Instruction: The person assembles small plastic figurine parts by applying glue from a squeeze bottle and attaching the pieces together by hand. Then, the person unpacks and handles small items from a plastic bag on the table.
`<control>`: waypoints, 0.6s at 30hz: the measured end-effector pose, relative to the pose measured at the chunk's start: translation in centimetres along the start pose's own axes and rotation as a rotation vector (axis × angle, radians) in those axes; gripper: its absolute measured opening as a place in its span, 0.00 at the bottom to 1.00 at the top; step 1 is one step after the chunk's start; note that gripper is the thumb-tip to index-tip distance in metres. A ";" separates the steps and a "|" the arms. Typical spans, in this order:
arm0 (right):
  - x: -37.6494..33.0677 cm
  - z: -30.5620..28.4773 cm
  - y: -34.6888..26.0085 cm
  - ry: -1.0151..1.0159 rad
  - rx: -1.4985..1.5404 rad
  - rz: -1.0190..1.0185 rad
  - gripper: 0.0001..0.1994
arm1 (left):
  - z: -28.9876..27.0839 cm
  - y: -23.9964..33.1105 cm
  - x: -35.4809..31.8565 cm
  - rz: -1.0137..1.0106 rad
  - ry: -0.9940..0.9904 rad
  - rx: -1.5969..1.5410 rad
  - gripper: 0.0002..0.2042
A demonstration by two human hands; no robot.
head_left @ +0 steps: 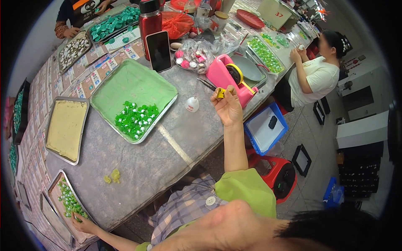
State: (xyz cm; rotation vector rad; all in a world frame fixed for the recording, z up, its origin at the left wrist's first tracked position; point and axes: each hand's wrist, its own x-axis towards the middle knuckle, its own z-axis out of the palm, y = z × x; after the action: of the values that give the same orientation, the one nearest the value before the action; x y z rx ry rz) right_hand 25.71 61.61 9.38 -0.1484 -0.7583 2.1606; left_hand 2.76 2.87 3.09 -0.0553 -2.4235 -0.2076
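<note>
My right hand [228, 108] is raised over the table's near edge, fingers closed in a pinch on a small yellow piece [221, 93]. Just beyond it stands a pink tape dispenser [221, 74] with a black hub and a yellow strip. A small white squeeze bottle [192, 104] is left of that hand. At the lower left, my left hand [85, 224] reaches into a narrow metal tray [86, 203] of small green and white pieces [69, 196]. Its fingertips are closed among them; what they grip is too small to make out.
A green-lined tray [130, 77] holds green and white pieces. Beside it lie a beige tray [63, 129] and yellow-green scraps [113, 176]. A phone [158, 51] leans on a red flask [150, 27]. A co-worker [316, 71] sits at right, above a blue bin [248, 129] and red stool [289, 167].
</note>
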 end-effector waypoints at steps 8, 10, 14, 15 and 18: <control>-0.3 0.7 -0.1 -0.053 0.021 0.054 0.06 | 0.2 -0.1 0.0 -0.021 -0.014 0.022 0.12; -0.4 0.7 0.0 -0.066 0.010 0.052 0.06 | 0.3 -0.1 -0.1 -0.016 -0.017 0.031 0.12; -0.5 0.9 0.3 -0.088 -0.009 0.052 0.05 | 0.2 -0.3 -0.2 -0.024 -0.015 0.035 0.12; -0.5 1.0 0.4 -0.090 -0.011 0.056 0.05 | 0.1 -0.3 -0.2 -0.024 -0.015 0.037 0.12; -0.6 1.2 0.4 -0.034 -0.037 0.047 0.05 | 0.1 -0.1 -0.1 -0.031 -0.021 0.023 0.12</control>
State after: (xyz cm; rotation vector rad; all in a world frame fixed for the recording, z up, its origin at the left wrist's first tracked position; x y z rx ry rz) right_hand 25.36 60.41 10.05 -0.1505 -0.8215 2.1994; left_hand 2.79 2.83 2.98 -0.0096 -2.4480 -0.1945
